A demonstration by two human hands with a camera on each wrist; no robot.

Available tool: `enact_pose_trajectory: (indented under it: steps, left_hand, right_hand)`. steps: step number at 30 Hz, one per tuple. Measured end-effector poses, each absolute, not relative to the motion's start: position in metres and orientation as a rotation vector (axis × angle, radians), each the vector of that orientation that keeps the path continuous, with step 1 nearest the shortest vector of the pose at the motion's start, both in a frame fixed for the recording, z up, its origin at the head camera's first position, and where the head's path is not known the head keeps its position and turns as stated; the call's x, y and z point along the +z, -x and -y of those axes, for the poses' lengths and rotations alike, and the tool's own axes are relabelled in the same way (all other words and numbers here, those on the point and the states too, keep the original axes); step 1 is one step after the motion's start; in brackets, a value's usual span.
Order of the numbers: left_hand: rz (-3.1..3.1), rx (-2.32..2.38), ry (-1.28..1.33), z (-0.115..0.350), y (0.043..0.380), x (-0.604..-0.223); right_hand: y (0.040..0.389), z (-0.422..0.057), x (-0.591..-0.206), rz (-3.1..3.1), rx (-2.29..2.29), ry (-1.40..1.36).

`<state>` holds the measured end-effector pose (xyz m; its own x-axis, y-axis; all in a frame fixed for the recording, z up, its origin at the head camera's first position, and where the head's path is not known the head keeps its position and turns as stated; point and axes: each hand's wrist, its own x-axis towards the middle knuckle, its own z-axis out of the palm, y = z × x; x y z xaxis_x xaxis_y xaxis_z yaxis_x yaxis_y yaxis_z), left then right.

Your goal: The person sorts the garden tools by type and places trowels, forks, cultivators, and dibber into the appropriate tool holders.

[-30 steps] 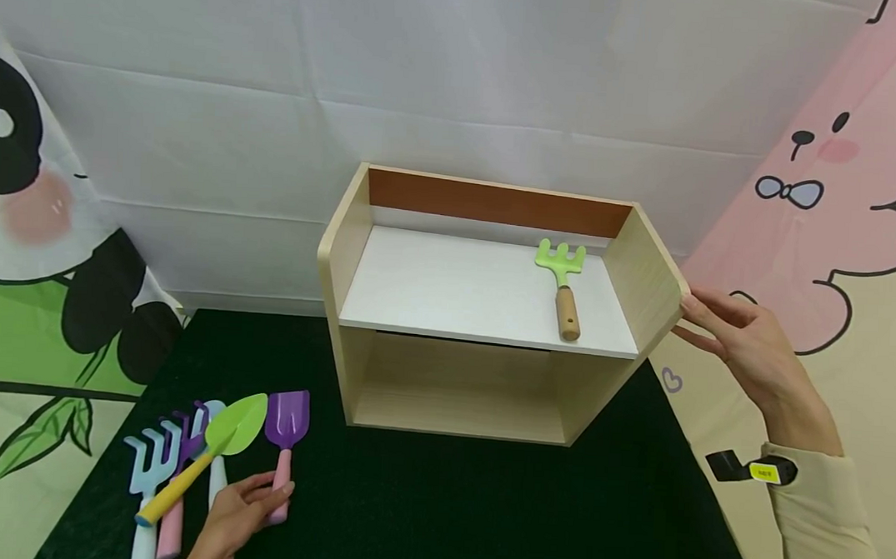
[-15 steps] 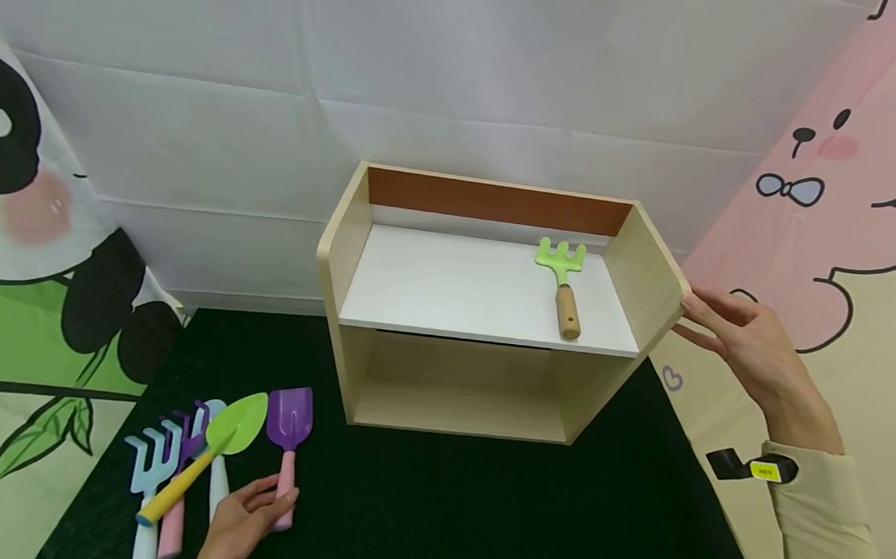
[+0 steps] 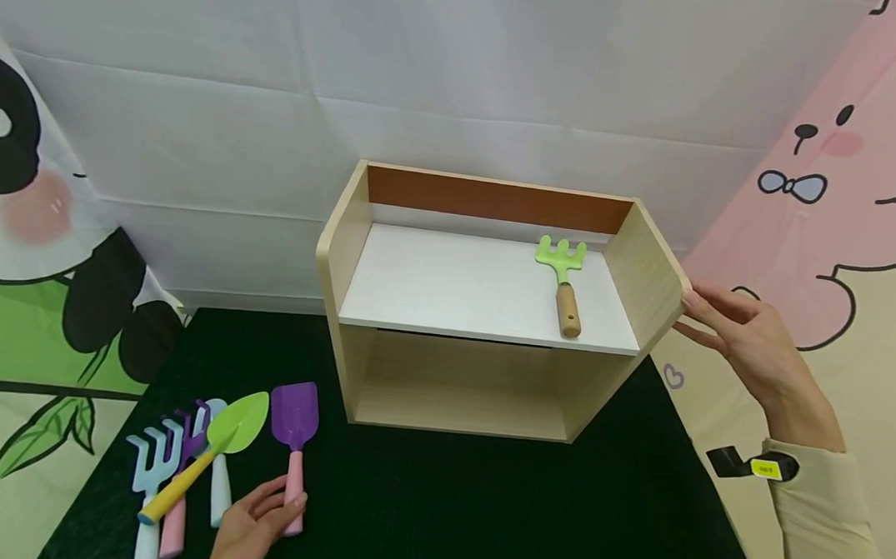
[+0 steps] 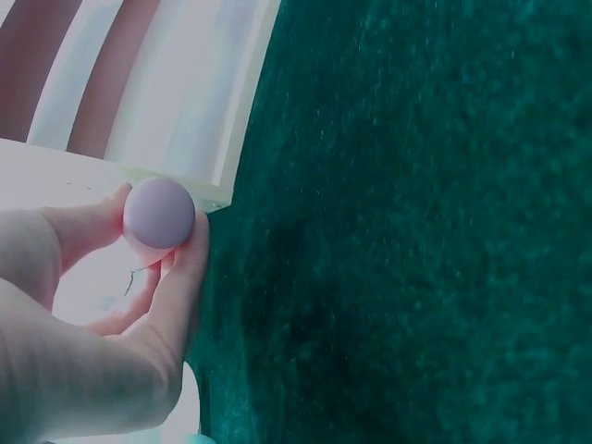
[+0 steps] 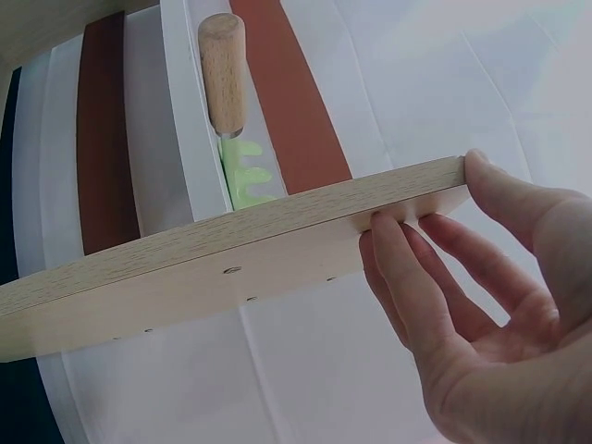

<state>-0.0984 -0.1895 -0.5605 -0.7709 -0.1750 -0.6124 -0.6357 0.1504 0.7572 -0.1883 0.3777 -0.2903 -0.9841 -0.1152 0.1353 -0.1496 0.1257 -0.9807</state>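
Note:
My left hand [image 3: 253, 525] pinches the pink handle of a toy shovel with a purple blade [image 3: 295, 415], beside a group of toy garden tools. In the left wrist view the rounded handle end [image 4: 159, 213] sits between thumb and fingers. My right hand [image 3: 753, 351] grips the front edge of the right side panel of a small wooden shelf [image 3: 449, 430]; the right wrist view shows the thumb on the edge and fingertips against the panel's outer face [image 5: 277, 268]. A green hand fork [image 3: 561, 259] with a wooden handle lies on the white upper board, near that panel.
Left of the shovel lie a green trowel [image 3: 239, 425] with a yellow handle, a light blue fork [image 3: 156, 467], a purple fork with a pink handle [image 3: 172, 530] and another pale blue-handled tool [image 3: 220, 495]. All rest on a dark green tabletop [image 3: 483, 514] before a white curtain [image 3: 464, 72].
My left hand has moved slightly to the right with the purple shovel, away from the other tools. The right hand keeps its grip on the shelf panel.

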Motion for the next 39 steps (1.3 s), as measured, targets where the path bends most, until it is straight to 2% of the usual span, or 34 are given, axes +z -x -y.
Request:
enact_pose_trajectory:
  steps: [16,39]
  left_hand:
    - [-2.212,1.739,0.692,0.162,0.074,-0.55]
    - [-2.199,1.818,0.405,0.117,0.076,-0.539]
  right_hand:
    - [0.189,-0.378,-0.29,2.325,2.054,-0.287]
    - [0.189,-0.378,-0.291,2.29,2.104,-0.308]
